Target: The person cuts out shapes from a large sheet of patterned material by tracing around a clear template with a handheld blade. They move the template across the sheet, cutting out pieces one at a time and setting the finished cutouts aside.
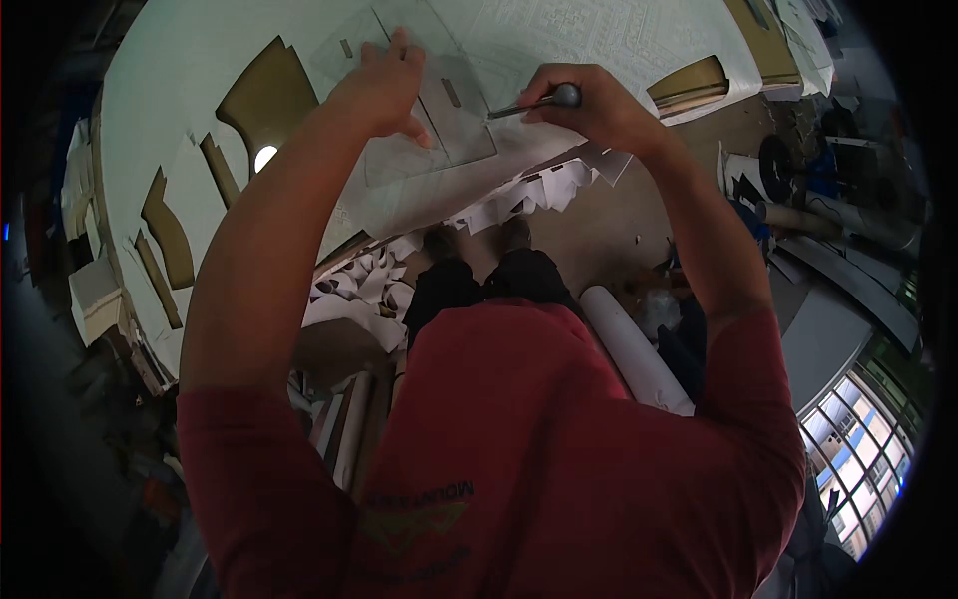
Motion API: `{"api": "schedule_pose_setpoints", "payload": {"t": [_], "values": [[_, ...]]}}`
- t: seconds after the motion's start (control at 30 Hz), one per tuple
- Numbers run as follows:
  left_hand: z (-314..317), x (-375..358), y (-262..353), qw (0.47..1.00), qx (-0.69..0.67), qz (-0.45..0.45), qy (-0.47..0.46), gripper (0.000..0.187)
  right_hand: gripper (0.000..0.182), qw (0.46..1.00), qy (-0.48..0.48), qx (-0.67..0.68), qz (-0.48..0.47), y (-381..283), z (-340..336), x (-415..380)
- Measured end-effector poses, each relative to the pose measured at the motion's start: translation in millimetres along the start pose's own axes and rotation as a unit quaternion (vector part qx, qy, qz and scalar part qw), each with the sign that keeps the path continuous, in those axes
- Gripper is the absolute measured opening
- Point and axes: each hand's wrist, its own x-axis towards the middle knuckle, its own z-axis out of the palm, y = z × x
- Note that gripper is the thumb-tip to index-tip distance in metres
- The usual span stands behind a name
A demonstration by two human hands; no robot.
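A clear template sheet point(454, 135) with dark lines and small slots lies on the pale patterned material point(599, 30) covering the table. My left hand point(389, 90) presses on the sheet with its fingers spread. At the sheet's right edge my right hand point(589, 105) is closed around a thin pointed tool point(529, 105) with a rounded dark handle end. The tool's tip is close to the sheet's edge; whether it touches cannot be made out.
Openings in the pale material show a brown surface point(264, 90) at the left and another point(694, 82) at the right. White scraps point(369, 285) hang below the table edge. A white roll point(634, 344) stands by my legs. Rolls and boards lie at the right.
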Motion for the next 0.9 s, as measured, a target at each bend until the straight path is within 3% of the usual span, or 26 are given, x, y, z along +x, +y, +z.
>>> {"api": "schedule_pose_setpoints", "payload": {"t": [0.07,0.47,0.63,0.9], "values": [[-0.4,-1.1,0.9,1.0,-0.017,-0.011,0.001,0.118,0.013,0.996,-0.073,-0.037,-0.04,-3.6,-8.9,9.2],[-5.6,-1.1,8.1,0.998,-0.037,-0.048,-0.025,0.119,0.012,0.962,-0.175,-0.163,-0.134,-15.7,-26.7,38.9],[-29.2,-11.5,26.0,0.998,-0.011,-0.057,-0.037,0.117,0.01,0.971,-0.151,-0.098,-0.16,7.0,-16.2,42.1],[-1.2,0.1,4.6,0.999,-0.028,-0.033,-0.007,0.115,0.01,0.984,-0.106,-0.023,-0.14,20.9,-9.9,26.6]]}}
